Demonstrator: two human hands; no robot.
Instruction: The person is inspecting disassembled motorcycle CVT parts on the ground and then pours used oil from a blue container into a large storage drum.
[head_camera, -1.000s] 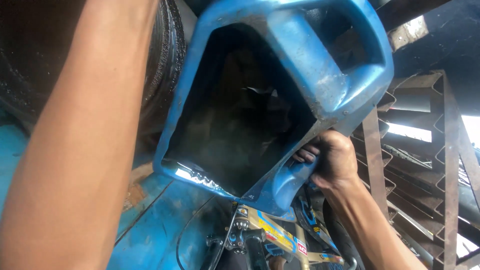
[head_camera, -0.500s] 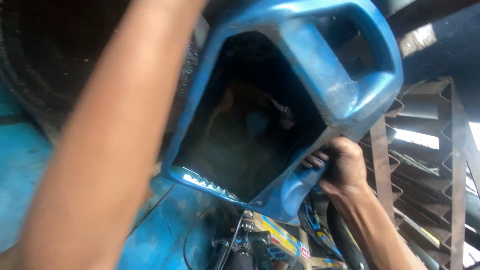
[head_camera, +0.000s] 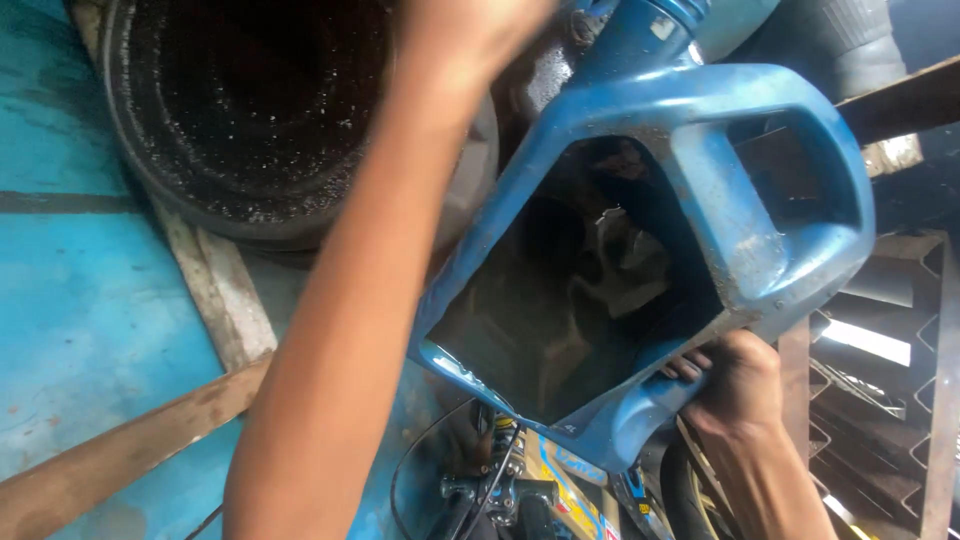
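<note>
A blue plastic jug (head_camera: 740, 230) with one side cut away is held up in front of me, its dark, dirty inside facing me. My right hand (head_camera: 735, 385) grips its lower cut edge, fingers curled over the rim. The jug's neck (head_camera: 650, 30) points to the top of the view. My left arm crosses the middle of the view, and my left hand (head_camera: 470, 25) is blurred at the top edge, just left of the jug's neck. Whether it holds anything is unclear.
A big black tyre-like ring (head_camera: 250, 130) lies at the upper left on a blue surface (head_camera: 90, 320) with wooden slats (head_camera: 215, 300). A motorcycle's handlebar parts and cables (head_camera: 510, 490) show at the bottom. Rusty metal racks (head_camera: 890, 400) stand at the right.
The view has swung so that the jug's neck and my left hand now show at the top. The jug sits further right, and my right hand keeps its grip.
</note>
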